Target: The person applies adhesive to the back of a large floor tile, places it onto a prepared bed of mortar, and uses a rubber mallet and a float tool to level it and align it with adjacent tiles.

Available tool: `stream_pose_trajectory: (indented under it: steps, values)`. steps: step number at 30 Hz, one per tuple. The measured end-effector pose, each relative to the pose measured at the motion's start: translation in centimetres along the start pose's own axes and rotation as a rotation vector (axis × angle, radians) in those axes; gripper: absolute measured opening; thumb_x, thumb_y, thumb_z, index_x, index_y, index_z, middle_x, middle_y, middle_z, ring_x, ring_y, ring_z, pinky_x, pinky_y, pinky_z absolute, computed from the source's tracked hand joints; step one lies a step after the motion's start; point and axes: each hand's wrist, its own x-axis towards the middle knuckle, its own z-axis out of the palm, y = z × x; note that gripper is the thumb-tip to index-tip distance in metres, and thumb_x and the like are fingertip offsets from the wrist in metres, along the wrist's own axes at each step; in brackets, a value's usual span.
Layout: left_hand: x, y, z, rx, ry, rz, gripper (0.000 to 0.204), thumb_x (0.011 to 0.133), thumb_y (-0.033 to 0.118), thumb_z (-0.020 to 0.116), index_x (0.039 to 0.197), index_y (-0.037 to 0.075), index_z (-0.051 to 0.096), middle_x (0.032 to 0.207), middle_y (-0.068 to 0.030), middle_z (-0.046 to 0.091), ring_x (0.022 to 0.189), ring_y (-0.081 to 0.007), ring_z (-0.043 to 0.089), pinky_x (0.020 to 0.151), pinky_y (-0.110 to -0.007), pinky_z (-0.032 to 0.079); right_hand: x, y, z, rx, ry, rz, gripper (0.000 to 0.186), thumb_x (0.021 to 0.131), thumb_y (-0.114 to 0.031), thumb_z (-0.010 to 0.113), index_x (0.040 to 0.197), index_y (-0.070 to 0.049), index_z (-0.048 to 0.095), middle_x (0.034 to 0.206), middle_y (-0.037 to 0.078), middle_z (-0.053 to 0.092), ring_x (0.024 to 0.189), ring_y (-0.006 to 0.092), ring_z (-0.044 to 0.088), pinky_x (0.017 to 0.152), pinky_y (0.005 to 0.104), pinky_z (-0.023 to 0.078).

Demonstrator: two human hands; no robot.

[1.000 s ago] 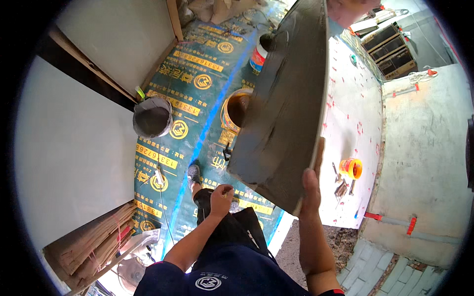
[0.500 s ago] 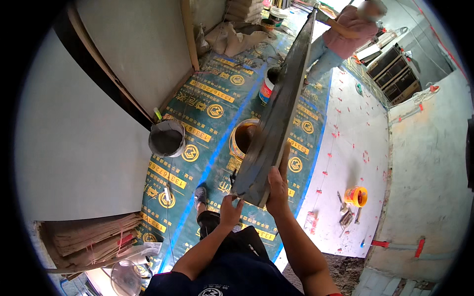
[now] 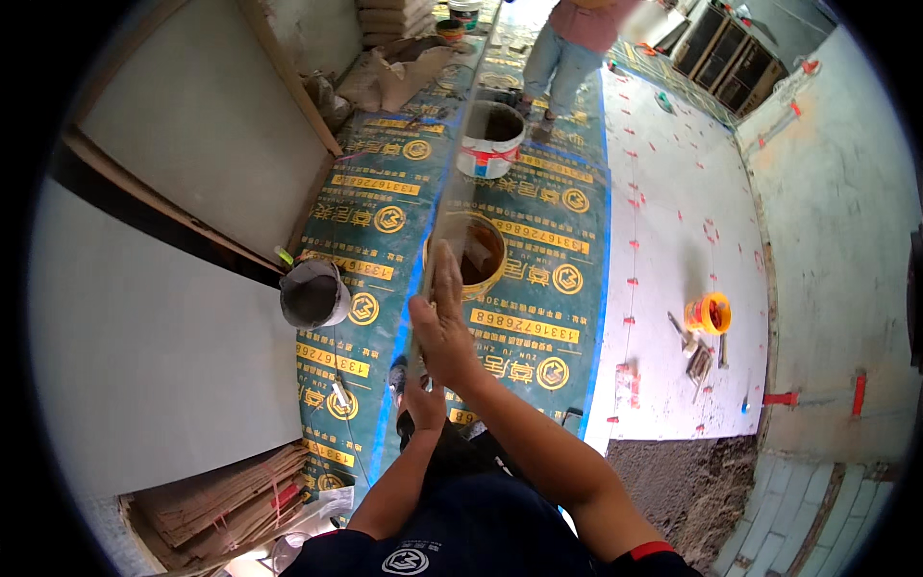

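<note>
Hands (image 3: pixel 448 338) on slab (image 3: pixel 455 197) — right foremost

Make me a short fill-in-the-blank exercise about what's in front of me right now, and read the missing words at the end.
1. Of the left hand and the right hand, the one farther from the person's body is the ____ hand.
2. The grey bucket stands to the ____ of the edge-on slab.
3. The small clips on the white floor tiles are coloured ____.
4. The co-worker wears blue jeans and a ____ shirt.

Missing words: right; left; red; pink.
</note>
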Motion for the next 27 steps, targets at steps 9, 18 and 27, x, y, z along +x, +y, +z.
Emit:
stream_pose_trajectory:
  steps: [9, 18, 27]
  values:
    - [0.5, -1.9, 0.7, 0.208, -0.073, 0.22, 0.033, 0.08, 0.025, 0.072, 0.106, 0.006, 0.065, 0.096, -0.0183, 0.068, 0.088, -0.0366, 0.064, 0.07, -0.044, 0.049, 0.0, 0.1, 0.0, 0.042, 0.068, -0.027, 0.074, 0.094, -0.041, 0.044, 0.153, -0.008, 0.014, 0.156, 0.026, 0.007, 0.144, 0.0431, 0.016, 0.113, 0.0451, 0.026]
    - [0.8, -1.8, 0.5, 0.361, -0.253, 0.26, 0.037, 0.087, 0.029, 0.066, 0.113, 0.003, 0.061, 0.101, -0.0153, 0.069, 0.09, -0.0323, 0.065, 0.076, -0.042, 0.05, -0.2, 0.3, 0.5, 0.095, 0.185, -0.039, 0.069, 0.093, -0.042, 0.049, 0.151, -0.011, 0.028, 0.153, 0.029, 0.017, 0.138, 0.0471, 0.027, 0.111, 0.0465, 0.028]
    - [1.7, -2.3, -2.0, 0.421, -0.488, 0.14, 0.034, 0.09, 0.028, 0.062, 0.11, 0.0, 0.062, 0.103, -0.0169, 0.068, 0.092, -0.032, 0.064, 0.081, -0.041, 0.049, 0.5, 2.5, 0.8, 0.153, 0.265, -0.018, 0.048, 0.101, -0.027, 0.04, 0.145, -0.007, 0.04, 0.15, 0.023, 0.03, 0.134, 0.0419, 0.036, 0.111, 0.0435, 0.03]
